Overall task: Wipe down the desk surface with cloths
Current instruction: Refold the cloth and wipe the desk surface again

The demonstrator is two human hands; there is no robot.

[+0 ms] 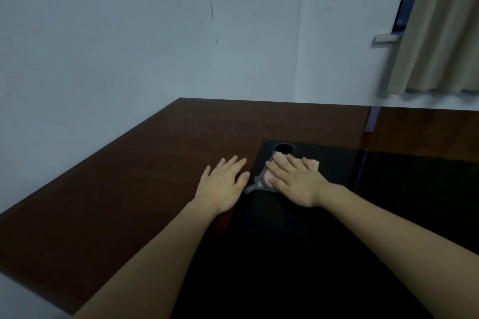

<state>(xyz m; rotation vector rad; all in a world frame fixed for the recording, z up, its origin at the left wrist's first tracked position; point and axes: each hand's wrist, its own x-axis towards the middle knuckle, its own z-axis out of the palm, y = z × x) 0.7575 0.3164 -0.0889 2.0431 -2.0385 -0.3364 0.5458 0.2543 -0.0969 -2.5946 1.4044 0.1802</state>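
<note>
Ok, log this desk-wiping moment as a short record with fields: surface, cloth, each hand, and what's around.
surface: brown wooden desk with a black panel set into its right part
cloth: pale cloth lying on the black panel near its left edge
right hand: right hand flat on the cloth, fingers straight, pressing it down
left hand: left hand flat on the brown wood, beside the cloth, holding nothing
hole: round opening in the panel just beyond the cloth
background: beige curtain at upper right, plain wall behind

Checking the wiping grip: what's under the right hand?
A pale cloth lies flat under the right hand on the black desk panel; its edges show, its middle is covered.
</note>
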